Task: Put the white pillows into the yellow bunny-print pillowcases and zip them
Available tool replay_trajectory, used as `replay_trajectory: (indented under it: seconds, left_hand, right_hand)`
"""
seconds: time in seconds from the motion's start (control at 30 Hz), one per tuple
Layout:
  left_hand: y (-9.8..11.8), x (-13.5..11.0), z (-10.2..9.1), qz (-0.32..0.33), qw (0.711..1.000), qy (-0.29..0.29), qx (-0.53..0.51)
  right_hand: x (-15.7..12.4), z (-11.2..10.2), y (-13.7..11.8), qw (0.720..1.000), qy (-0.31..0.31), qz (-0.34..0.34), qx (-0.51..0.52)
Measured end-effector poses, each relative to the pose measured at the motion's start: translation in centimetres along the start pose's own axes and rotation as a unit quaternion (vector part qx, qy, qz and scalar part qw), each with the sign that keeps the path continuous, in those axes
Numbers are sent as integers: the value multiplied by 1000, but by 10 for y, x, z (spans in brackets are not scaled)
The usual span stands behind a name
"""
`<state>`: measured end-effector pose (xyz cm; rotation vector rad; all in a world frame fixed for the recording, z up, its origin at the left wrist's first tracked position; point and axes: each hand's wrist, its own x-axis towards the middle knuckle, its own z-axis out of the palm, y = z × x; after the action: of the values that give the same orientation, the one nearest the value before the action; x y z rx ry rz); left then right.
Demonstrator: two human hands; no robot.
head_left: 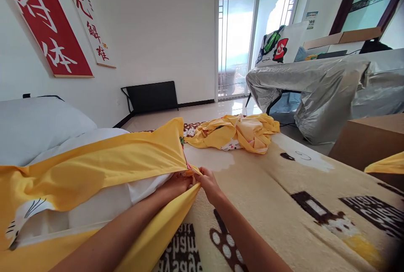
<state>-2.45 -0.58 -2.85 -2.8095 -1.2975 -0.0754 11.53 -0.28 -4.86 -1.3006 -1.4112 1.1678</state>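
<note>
A yellow cat-print fabric cover (126, 154) lies across the left of the bed, its long side opening gaping. White padded bedding (104, 202) shows inside that opening. My left hand (182, 182) reaches through the gap to the cover's far corner, its fingers curled in and partly hidden by cloth. Just right of it, my right hand (206, 182) pinches the same corner from outside. The two hands nearly touch. From the corner, the cover's lower edge runs down toward me, stretched taut beneath my left forearm.
A crumpled yellow cloth (240, 131) lies farther back on the beige patterned blanket (252, 179). White bedding (41, 120) is piled at the left. On the right stand a cardboard box (372, 137) and a table draped in silver sheeting (328, 82). A black folded frame (151, 97) leans against the wall.
</note>
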Motion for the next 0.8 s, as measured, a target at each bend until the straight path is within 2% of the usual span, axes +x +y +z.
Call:
replay_trajectory:
  seconds: [0.1, 0.17, 0.33, 0.53, 0.67, 0.8]
  left_hand:
    - [6, -4, -8, -75, 996, 33, -32]
    - [8, -7, -12, -97, 993, 51, -47]
    - [2, -11, -10, -90, 991, 73, -69]
    - [8, -12, -6, -101, 987, 90, -85]
    - [12, -9, -12, -105, 982, 98, -120]
    - [10, -7, -10, -106, 973, 98, -178]
  right_hand:
    - [-2, 3, 2, 997, -30, 6, 69]
    - [-2, 4, 2, 995, -46, 7, 87]
    - [-1, 1, 0, 997, -55, -8, 45]
    - [-4, -5, -8, 997, -10, -59, -56]
    - [-5, -3, -11, 996, 9, -71, -47]
    - [-5, 4, -8, 999, 5, -38, 13]
